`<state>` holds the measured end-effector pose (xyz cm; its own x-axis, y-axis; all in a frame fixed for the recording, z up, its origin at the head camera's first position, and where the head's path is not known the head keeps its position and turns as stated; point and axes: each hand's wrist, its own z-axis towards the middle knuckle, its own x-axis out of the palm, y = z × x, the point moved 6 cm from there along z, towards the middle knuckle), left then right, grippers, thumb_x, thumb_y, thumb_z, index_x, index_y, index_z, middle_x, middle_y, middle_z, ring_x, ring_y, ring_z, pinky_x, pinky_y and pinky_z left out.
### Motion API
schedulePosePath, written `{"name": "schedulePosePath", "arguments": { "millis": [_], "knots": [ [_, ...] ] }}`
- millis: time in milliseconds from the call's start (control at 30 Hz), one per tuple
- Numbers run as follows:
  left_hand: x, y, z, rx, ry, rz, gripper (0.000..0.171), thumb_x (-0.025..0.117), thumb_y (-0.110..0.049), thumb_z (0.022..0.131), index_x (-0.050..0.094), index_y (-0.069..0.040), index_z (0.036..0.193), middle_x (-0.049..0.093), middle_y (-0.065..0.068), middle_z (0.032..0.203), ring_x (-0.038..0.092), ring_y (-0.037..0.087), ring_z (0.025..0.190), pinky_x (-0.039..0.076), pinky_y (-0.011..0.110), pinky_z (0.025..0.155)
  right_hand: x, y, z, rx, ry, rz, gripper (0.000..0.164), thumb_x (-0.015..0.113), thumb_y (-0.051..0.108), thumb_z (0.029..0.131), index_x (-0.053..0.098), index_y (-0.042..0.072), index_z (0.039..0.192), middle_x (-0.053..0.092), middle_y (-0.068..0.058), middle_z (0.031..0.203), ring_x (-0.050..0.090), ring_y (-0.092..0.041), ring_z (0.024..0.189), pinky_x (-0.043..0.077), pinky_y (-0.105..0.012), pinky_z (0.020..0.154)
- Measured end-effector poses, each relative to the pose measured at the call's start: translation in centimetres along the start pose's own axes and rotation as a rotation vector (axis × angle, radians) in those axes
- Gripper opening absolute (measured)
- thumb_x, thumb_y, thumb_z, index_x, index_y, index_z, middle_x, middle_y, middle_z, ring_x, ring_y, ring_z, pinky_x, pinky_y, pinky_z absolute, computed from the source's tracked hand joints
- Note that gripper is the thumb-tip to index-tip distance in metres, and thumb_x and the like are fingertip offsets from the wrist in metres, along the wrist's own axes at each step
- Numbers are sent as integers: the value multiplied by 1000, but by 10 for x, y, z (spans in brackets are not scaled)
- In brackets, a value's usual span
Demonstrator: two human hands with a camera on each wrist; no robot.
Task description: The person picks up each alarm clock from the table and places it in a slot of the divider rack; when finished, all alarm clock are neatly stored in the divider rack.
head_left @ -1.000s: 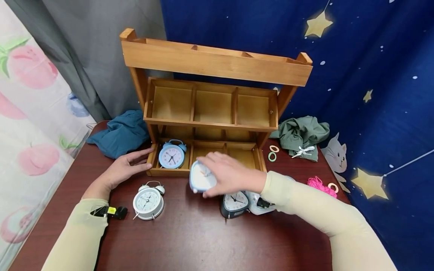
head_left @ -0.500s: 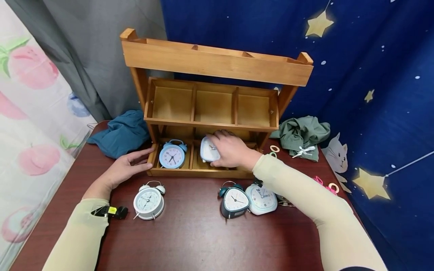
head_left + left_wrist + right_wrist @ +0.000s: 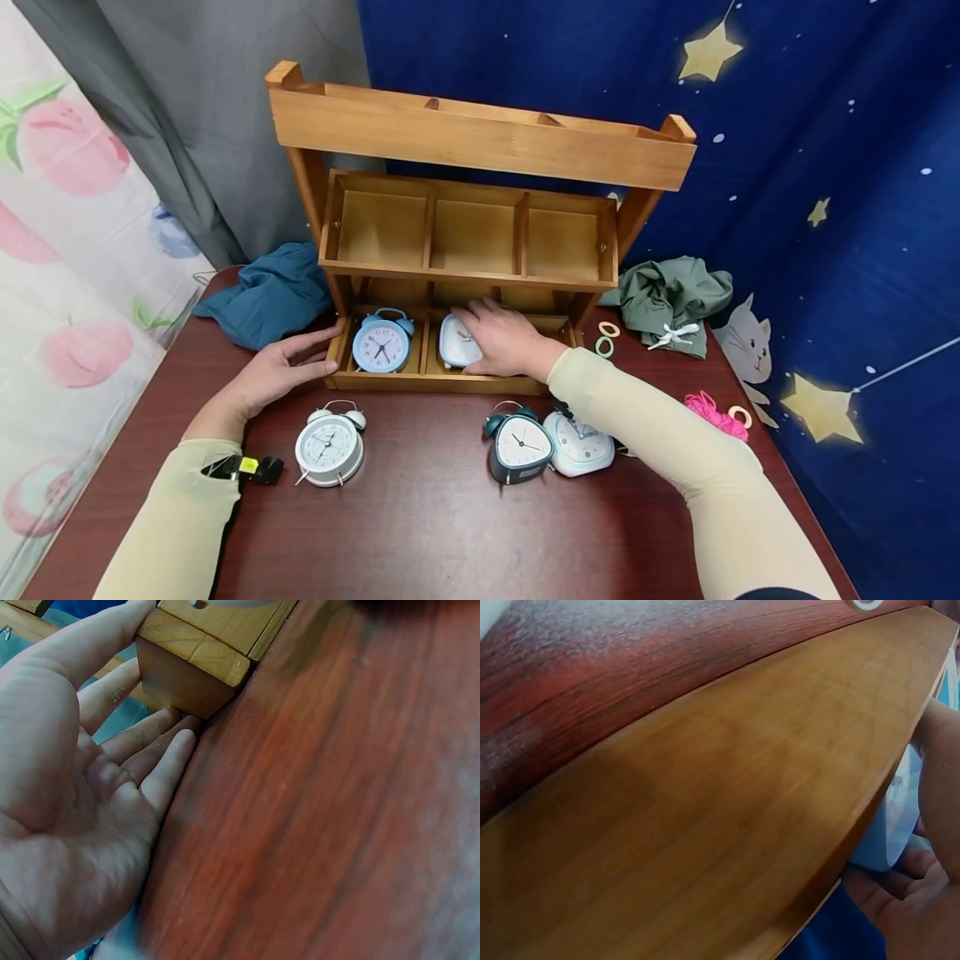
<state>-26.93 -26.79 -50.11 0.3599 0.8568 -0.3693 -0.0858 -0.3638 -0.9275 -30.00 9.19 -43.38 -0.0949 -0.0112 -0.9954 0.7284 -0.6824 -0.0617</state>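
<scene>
My right hand (image 3: 506, 340) holds a small white and pale-blue alarm clock (image 3: 456, 342) inside the middle bottom compartment of a wooden shelf rack (image 3: 480, 137). In the right wrist view, the fingers (image 3: 919, 889) curl round the clock's edge (image 3: 889, 825), behind the front board. With fingers fairly straight, my left hand (image 3: 279, 379) touches the left end of the bottom tier; the left wrist view has the thumb at the wooden corner (image 3: 195, 660). A round blue twin-bell alarm clock (image 3: 381, 346) stands in the left bottom compartment.
A white twin-bell clock (image 3: 327, 450) stands front left on the table (image 3: 420, 517). A dark triangular clock (image 3: 520, 446) and a white rounded clock (image 3: 579, 446) sit front right. Cloth bundles, blue (image 3: 266, 296) and green (image 3: 667, 300), flank the rack. Pink yarn (image 3: 716, 415) and rings (image 3: 606, 337) lie right.
My right hand has carried the pale-blue clock from in front of the rack back into the middle bottom compartment, where it now sits lower. The left hand stays put.
</scene>
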Motion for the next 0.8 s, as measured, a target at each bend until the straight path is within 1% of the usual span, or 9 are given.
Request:
{"name": "schedulePosePath", "arguments": {
  "millis": [167, 400, 500, 533, 633, 800],
  "knots": [
    [-1, 0, 0, -3, -1, 7, 69, 79, -31, 108, 51, -14, 169, 39, 14, 177, 49, 44, 153, 52, 13, 101, 2, -1, -1, 0, 16, 13, 109, 93, 61, 87, 46, 3, 166, 59, -18, 147, 57, -38, 133, 55, -47, 112],
    [0, 1, 0, -5, -2, 2, 70, 79, -32, 108, 51, -14, 169, 38, 14, 177, 48, 44, 154, 53, 13, 101, 2, -4, -5, -5, 43, 61, 104, 90, 60, 91, 47, 3, 166, 57, -18, 151, 54, -38, 139, 55, -47, 114],
    [0, 2, 0, -5, -2, -1, 70, 79, -32, 107, 51, -14, 169, 38, 14, 177, 48, 44, 154, 53, 13, 101, 1, -5, -8, -1, 63, 90, 103, 87, 61, 93, 45, 4, 167, 55, -18, 155, 52, -40, 145, 50, -50, 120],
    [0, 2, 0, -7, -2, -1, 70, 79, -32, 107, 51, -14, 169, 38, 14, 177, 48, 44, 154, 53, 13, 101, -1, -6, -9, 3, 69, 102, 103, 86, 62, 94, 44, 4, 168, 54, -18, 156, 50, -41, 147, 48, -51, 123],
    [0, 2, 0, -6, 1, -6, 70, 79, -32, 107, 51, -15, 169, 38, 14, 177, 48, 44, 154, 53, 13, 101, -9, -9, -17, 22, 74, 141, 98, 80, 62, 99, 43, 6, 170, 51, -18, 161, 48, -42, 151, 46, -54, 124],
    [0, 1, 0, 0, -2, -12, 70, 79, -31, 107, 51, -14, 169, 38, 13, 177, 48, 44, 154, 54, 14, 101, -29, -11, -39, 27, 41, 197, 87, 76, 58, 104, 46, 7, 168, 53, -16, 160, 53, -36, 147, 49, -52, 121]
  ]
}}
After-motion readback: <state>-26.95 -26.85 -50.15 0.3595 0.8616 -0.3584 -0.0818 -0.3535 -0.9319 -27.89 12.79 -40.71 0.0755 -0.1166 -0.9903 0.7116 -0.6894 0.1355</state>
